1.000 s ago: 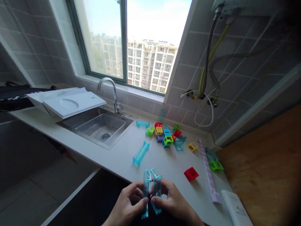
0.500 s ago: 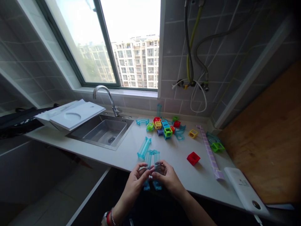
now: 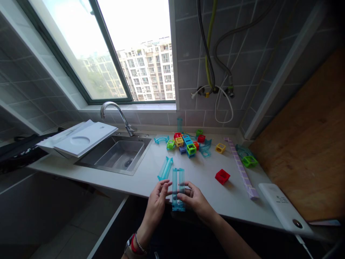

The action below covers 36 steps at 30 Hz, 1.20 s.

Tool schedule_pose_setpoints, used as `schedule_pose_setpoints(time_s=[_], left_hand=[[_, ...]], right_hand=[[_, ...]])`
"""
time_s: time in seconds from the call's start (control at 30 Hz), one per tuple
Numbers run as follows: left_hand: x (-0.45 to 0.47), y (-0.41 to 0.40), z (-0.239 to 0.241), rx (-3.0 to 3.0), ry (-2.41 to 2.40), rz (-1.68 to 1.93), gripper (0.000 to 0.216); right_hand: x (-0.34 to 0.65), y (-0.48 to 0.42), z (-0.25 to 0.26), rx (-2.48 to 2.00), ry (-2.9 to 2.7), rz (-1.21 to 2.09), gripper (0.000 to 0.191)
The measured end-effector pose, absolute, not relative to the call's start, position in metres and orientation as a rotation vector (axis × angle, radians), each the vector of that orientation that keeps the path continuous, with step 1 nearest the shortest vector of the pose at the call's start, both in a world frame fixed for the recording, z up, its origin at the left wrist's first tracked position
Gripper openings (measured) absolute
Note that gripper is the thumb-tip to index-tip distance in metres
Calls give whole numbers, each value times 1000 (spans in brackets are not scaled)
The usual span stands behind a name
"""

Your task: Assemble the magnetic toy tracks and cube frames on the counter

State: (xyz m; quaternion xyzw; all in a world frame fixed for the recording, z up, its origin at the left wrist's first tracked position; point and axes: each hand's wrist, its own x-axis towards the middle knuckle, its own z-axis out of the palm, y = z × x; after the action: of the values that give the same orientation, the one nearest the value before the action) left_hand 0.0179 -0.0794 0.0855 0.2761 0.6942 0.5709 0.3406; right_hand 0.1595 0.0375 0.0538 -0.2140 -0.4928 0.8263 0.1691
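Observation:
A translucent blue track piece (image 3: 178, 175) with two raised long sides stands out in front of me at the counter's front edge. My right hand (image 3: 195, 200) is closed on its right side, thumb across the front and fingers partly behind. My left hand (image 3: 157, 199) is beside its left edge, fingers loosely bent and thumb apart from the piece; whether a fingertip touches it is hard to tell. A similar translucent blue track piece (image 3: 165, 168) lies on the counter just beyond my left hand.
Colourful open-sided blocks (image 3: 185, 142) are heaped at the back. A red block (image 3: 222, 176), a yellow block (image 3: 220, 148), a purple patterned strip (image 3: 242, 171) and a white power bank (image 3: 283, 207) lie rightward. At left are a sink (image 3: 124, 154), faucet (image 3: 115, 104) and white box (image 3: 81, 138).
The two blue lengths, spread apart at the bottom before, now sit together side by side as one straight piece. My left hand has loosened from it. The view has tilted slightly.

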Motion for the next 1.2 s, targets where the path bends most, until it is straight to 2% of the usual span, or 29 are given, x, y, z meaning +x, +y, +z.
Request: schedule_pose_setpoints(time_s=[0.13, 0.23, 0.33, 0.43, 0.53, 0.63, 0.73, 0.83, 0.97, 1.2], left_hand=[[-36, -63, 86, 1006, 2361, 1367, 53], [-73, -39, 75, 975, 2302, 1257, 59], [-87, -23, 63, 971, 2284, 1234, 64], [-82, -23, 55, 1020, 2357, 1138, 78], [-72, -37, 48, 1108, 2327, 1049, 90], [-70, -50, 39, 1249, 2273, 983, 94], [-74, -56, 28, 1330, 2288, 980, 93], [-80, -55, 19, 1351, 2327, 1000, 86], [-81, -51, 11, 1406, 2348, 1034, 80], [-81, -48, 4, 1434, 2411, 1031, 75]], right_hand=[[149, 71, 41, -926, -1657, 2034, 55], [130, 102, 34, -1109, -1909, 1781, 55], [107, 123, 35, -1307, -2055, 1683, 63], [88, 130, 38, -1378, -2157, 1595, 73], [75, 126, 39, -1371, -2225, 1502, 83], [69, 119, 35, -1317, -2186, 1581, 91], [78, 114, 29, -1240, -2141, 1640, 89], [99, 110, 22, -1064, -2287, 1411, 89], [114, 112, 12, -846, -2590, 1117, 111], [88, 115, 5, -720, -2727, 1118, 81]])
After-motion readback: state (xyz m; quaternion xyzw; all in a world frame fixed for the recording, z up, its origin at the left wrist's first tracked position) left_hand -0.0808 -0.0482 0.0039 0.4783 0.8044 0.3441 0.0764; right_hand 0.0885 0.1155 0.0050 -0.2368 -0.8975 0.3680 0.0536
